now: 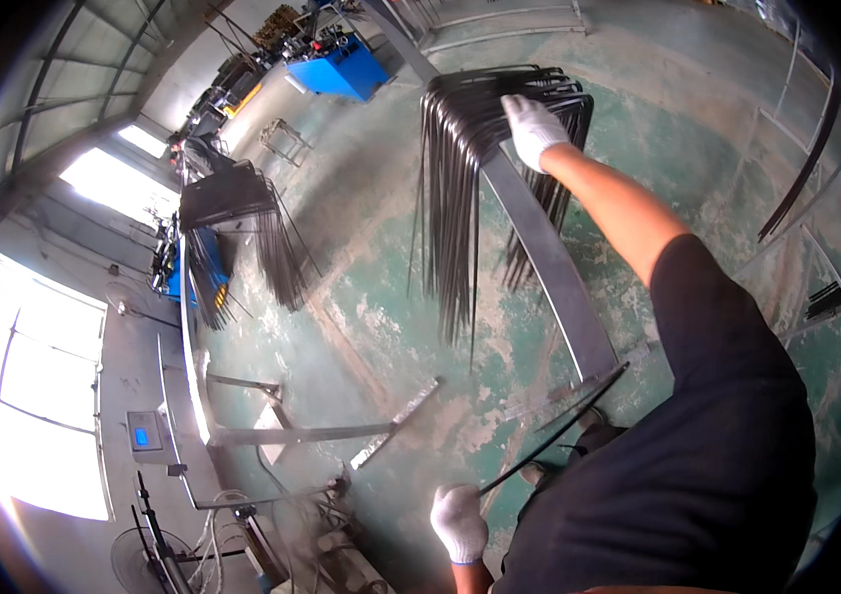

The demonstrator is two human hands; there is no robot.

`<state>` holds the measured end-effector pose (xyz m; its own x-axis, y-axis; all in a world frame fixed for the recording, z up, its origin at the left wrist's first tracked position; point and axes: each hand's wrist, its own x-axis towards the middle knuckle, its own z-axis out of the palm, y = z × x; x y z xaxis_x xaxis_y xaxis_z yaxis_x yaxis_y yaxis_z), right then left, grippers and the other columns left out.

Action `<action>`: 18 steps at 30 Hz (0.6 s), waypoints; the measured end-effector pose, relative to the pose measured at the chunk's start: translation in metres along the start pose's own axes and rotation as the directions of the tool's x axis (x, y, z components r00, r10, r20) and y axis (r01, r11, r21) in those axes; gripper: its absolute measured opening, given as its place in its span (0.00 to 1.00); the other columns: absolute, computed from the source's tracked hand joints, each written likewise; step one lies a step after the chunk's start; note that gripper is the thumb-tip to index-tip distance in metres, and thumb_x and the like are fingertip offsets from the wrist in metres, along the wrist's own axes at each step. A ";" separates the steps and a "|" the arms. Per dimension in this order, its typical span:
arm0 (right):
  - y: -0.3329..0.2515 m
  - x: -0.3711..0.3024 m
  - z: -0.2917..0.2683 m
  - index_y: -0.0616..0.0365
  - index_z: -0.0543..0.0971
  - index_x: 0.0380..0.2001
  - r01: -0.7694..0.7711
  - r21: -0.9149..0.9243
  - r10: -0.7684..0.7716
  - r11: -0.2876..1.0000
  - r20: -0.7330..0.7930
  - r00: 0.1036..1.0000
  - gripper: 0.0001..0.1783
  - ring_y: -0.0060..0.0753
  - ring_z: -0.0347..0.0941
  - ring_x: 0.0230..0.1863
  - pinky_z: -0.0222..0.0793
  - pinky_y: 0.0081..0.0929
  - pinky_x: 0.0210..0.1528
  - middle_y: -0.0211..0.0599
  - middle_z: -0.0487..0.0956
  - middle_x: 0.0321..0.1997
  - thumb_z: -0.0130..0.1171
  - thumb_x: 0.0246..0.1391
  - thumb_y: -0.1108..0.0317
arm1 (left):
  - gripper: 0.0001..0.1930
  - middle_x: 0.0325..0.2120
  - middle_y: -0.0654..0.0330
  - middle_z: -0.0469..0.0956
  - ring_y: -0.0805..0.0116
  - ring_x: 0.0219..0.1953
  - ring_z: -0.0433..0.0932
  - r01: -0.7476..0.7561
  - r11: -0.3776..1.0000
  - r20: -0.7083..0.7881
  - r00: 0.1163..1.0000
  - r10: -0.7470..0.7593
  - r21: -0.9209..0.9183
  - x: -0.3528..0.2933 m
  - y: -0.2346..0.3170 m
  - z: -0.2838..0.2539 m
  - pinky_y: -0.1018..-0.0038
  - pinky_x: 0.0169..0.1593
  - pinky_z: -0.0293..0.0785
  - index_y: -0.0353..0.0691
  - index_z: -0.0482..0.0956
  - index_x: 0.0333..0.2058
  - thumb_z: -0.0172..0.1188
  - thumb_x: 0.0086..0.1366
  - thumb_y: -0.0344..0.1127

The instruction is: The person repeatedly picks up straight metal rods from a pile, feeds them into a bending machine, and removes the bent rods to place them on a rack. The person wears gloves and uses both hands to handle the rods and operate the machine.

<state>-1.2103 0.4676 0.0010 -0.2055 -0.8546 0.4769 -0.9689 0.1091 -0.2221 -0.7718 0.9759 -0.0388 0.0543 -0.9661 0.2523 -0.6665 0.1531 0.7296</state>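
My left hand [458,525], in a white knit glove, is low in the view and closed around one end of a thin black metal rod [551,436]. The rod slants up to the right, past the foot of a long grey beam. My right hand [536,134], gloved the same way, reaches far forward with its fingers stretched out. It lies at the right part of a thick bundle of dark bent metal rods [455,148]. These hang over the grey beam [549,257] with their legs pointing down on both sides.
Another bundle of bent rods [232,198] hangs on a rail at the left. A blue machine [339,69] stands at the back. Near lower left are a metal bar frame [302,434], a grey box with a lit screen [145,436] and a fan [143,559]. Metal racks stand at right.
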 end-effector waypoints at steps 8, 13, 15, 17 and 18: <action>0.113 -0.405 -0.045 0.67 0.80 0.49 -0.450 0.003 0.401 0.893 0.448 0.799 0.20 0.64 0.83 0.48 0.79 0.51 0.53 0.62 0.85 0.48 0.60 0.63 0.60 | 0.11 0.33 0.57 0.78 0.67 0.37 0.78 0.140 0.974 -0.018 0.989 -0.145 -0.177 -0.037 -0.053 -0.038 0.75 0.43 0.74 0.34 0.80 0.30 0.63 0.52 0.11; -0.003 -0.585 -0.085 0.59 0.79 0.45 -0.990 -0.105 0.259 0.099 0.963 -0.076 0.29 0.32 0.78 0.25 0.71 0.33 0.23 0.42 0.84 0.32 0.56 0.72 0.39 | 0.10 0.32 0.54 0.79 0.57 0.35 0.81 0.107 0.977 0.027 0.994 -0.104 -0.185 -0.036 -0.092 -0.088 0.69 0.41 0.77 0.36 0.82 0.30 0.64 0.54 0.14; -0.032 -0.618 -0.070 0.57 0.80 0.45 -0.987 -0.158 -0.038 0.027 0.986 -0.159 0.35 0.31 0.75 0.25 0.71 0.30 0.26 0.40 0.85 0.33 0.45 0.73 0.32 | 0.10 0.33 0.54 0.80 0.58 0.36 0.81 0.059 0.971 0.028 0.998 -0.055 -0.230 -0.023 -0.096 -0.109 0.70 0.41 0.77 0.36 0.82 0.30 0.63 0.53 0.13; -0.067 -0.612 -0.082 0.59 0.80 0.45 -0.953 -0.228 -0.276 -0.200 0.946 -0.169 0.27 0.31 0.76 0.28 0.74 0.30 0.28 0.40 0.85 0.38 0.49 0.75 0.43 | 0.11 0.33 0.54 0.80 0.59 0.36 0.81 0.056 0.962 0.034 0.998 -0.048 -0.268 -0.017 -0.114 -0.128 0.70 0.42 0.77 0.36 0.81 0.30 0.62 0.53 0.13; -0.073 -0.617 -0.076 0.60 0.80 0.44 -0.964 -0.151 -0.233 -0.219 0.968 -0.099 0.21 0.32 0.77 0.29 0.75 0.30 0.28 0.41 0.85 0.38 0.52 0.73 0.51 | 0.11 0.34 0.55 0.81 0.60 0.36 0.81 -0.001 0.971 0.031 0.999 0.009 -0.238 -0.009 -0.122 -0.136 0.70 0.41 0.77 0.36 0.81 0.30 0.63 0.53 0.12</action>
<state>-1.0228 1.0254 -0.2123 0.3791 -0.4320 -0.8183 0.3895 0.8767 -0.2823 -0.5903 0.9944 -0.0437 0.0255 -0.9706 0.2392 -0.4701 0.1995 0.8598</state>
